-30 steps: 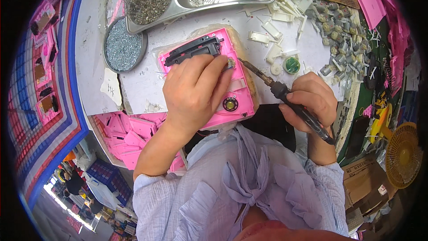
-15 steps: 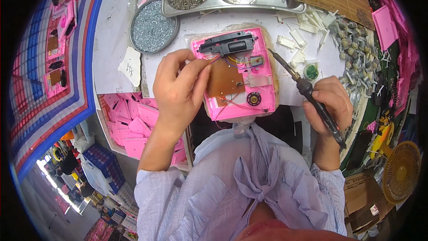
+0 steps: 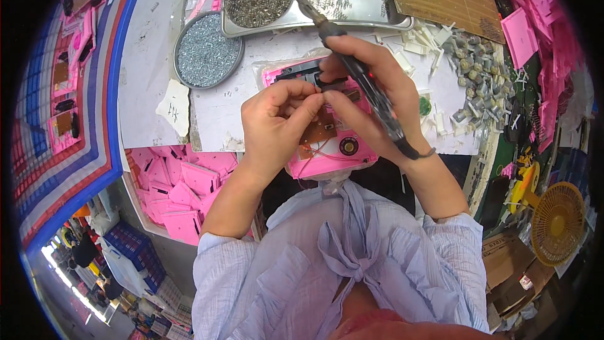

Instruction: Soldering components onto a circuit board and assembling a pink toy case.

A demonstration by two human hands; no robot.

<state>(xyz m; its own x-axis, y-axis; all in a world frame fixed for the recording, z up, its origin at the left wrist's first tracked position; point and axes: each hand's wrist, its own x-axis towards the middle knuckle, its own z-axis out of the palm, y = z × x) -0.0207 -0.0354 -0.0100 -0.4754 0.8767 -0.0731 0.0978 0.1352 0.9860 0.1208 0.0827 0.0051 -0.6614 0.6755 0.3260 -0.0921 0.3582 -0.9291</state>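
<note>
A pink plastic case [image 3: 321,167] lies open in front of me, holding a brown circuit board [image 3: 318,131], a black elongated part [image 3: 302,71] and a small round speaker [image 3: 348,145]. Over the board, my left hand [image 3: 274,123] has thumb and fingers pinched together on a thin wire, largely hidden by the fingertips. My right hand [image 3: 399,79] grips a black-handled soldering iron [image 3: 381,102], its tip raised away from me toward the metal tray. The right thumb also meets the left fingertips above the case. Both hands cover much of the case's upper part.
Beyond stand a metal tray [image 3: 318,27] of springs and a round dish [image 3: 209,50] of screws. White plastic pieces [image 3: 415,44] and small motors [image 3: 478,72] lie to the right. Pink parts fill a box [image 3: 182,195] at left. A yellow fan [image 3: 557,223] stands right.
My right hand has swung left over the pink case, bringing the soldering iron with its tip now over the tray. Its thumb has come against my left fingertips; the left hand has shifted slightly right.
</note>
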